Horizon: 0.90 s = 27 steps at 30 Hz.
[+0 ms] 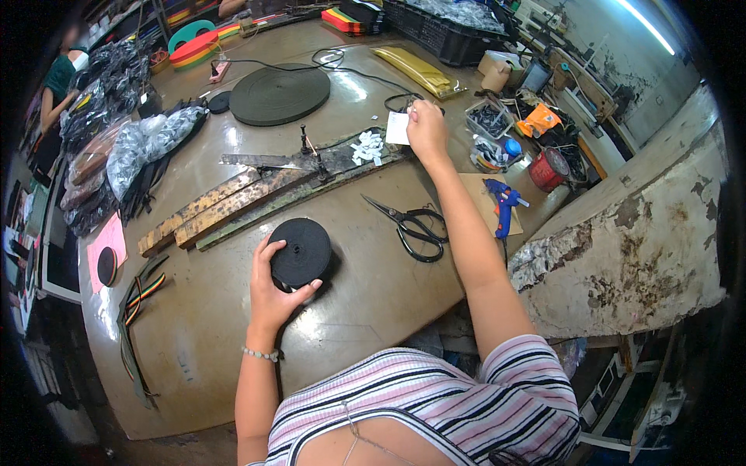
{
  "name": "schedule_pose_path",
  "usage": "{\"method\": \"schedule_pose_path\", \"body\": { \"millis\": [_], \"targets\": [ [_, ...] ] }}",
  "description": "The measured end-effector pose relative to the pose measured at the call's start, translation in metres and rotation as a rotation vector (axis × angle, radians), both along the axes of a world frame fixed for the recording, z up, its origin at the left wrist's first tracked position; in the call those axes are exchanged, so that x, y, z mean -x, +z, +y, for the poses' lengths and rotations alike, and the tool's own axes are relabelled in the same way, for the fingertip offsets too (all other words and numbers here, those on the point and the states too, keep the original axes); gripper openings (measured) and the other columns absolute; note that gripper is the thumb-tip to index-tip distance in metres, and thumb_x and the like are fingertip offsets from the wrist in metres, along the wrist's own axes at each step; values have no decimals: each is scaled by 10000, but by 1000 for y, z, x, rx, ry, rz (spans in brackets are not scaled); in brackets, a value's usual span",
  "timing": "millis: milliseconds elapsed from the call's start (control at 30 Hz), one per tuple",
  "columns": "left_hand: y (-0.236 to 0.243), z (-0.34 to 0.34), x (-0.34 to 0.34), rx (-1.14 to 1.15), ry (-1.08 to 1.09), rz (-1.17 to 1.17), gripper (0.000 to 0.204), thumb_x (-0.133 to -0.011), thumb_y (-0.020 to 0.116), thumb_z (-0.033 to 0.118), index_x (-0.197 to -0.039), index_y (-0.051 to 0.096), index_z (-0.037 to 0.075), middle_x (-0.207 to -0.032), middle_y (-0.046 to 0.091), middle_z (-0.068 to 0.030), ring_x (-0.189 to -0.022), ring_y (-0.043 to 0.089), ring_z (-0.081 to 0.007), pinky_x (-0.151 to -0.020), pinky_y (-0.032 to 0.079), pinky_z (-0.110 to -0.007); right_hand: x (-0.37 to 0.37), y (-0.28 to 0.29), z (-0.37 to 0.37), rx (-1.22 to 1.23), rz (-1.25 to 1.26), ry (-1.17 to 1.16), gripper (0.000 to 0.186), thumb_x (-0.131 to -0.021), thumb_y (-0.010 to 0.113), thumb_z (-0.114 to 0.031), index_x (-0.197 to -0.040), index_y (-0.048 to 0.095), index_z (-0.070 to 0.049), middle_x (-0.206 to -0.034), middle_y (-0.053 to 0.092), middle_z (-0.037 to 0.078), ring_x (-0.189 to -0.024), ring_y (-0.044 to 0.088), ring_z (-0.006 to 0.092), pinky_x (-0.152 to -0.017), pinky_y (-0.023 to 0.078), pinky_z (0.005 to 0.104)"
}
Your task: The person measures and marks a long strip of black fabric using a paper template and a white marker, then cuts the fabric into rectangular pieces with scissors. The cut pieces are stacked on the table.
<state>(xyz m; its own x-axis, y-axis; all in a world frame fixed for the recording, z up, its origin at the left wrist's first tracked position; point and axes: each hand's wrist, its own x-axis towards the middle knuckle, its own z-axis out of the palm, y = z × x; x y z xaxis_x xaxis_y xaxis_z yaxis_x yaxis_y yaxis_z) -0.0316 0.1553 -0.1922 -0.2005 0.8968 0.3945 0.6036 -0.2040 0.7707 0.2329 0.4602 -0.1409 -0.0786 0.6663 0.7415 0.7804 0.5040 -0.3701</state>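
Note:
My left hand (273,289) grips a rolled coil of black webbing (299,250) just above the table. My right hand (426,126), raised at the far end of a dark bench jig (272,182) with wooden rails, has its fingers closed on a small white paper (397,129). Loose white tabs (367,147) lie on the jig left of that hand. Open-bladed black scissors (417,242) rest between my hands. A blue glue gun (501,208) lies on tan board at the right.
A large dark-olive coil (280,93), yellow packet (412,66), black crate (439,31) and cables sit at the back. Plastic-wrapped bundles (148,144) and another person (58,93) are at left. Tubs, a red can (548,171) and a stained pillar (622,256) stand at right.

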Motion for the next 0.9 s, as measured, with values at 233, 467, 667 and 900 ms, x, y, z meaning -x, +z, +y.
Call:
{"method": "schedule_pose_path", "body": {
  "millis": [233, 467, 667, 900],
  "targets": [
    [-1, 0, 4, -1, 2, 22, 834, -572, 918, 270, -1294, 535, 105, -1422, 493, -230, -1326, 489, -385, -1114, 386, -459, -6, -9, 16, 45, 187, 97, 55, -790, 531, 31, -772, 580, 16, -841, 615, 186, -853, 570, 404, -746, 448, 489],
    [3, 1, 8, -36, 12, 96, 780, -575, 918, 260, -1258, 591, 71, -1389, 547, -240, -1288, 541, -383, -1087, 426, -461, 0, -12, 9, -18, -19, 71, 66, -749, 558, 55, -736, 559, -9, -854, 574, 163, -888, 545, 379, -783, 454, 470],
    [11, 1, 23, -80, 55, 124, 680, -612, 912, 221, -1216, 638, 71, -1373, 568, -225, -1256, 572, -365, -1047, 468, -448, -4, -17, 5, -105, -106, 76, 89, -740, 560, 77, -768, 553, -8, -863, 565, 162, -889, 547, 381, -788, 452, 478],
    [6, 1, 29, 0, 36, 11, 725, -618, 914, 231, -1272, 618, 124, -1388, 531, -186, -1265, 551, -366, -1061, 459, -448, -2, 31, -33, -345, 135, 113, 327, -908, 695, -176, -742, 473, -2, -828, 553, 155, -824, 531, 319, -711, 428, 430]
  ]
}}
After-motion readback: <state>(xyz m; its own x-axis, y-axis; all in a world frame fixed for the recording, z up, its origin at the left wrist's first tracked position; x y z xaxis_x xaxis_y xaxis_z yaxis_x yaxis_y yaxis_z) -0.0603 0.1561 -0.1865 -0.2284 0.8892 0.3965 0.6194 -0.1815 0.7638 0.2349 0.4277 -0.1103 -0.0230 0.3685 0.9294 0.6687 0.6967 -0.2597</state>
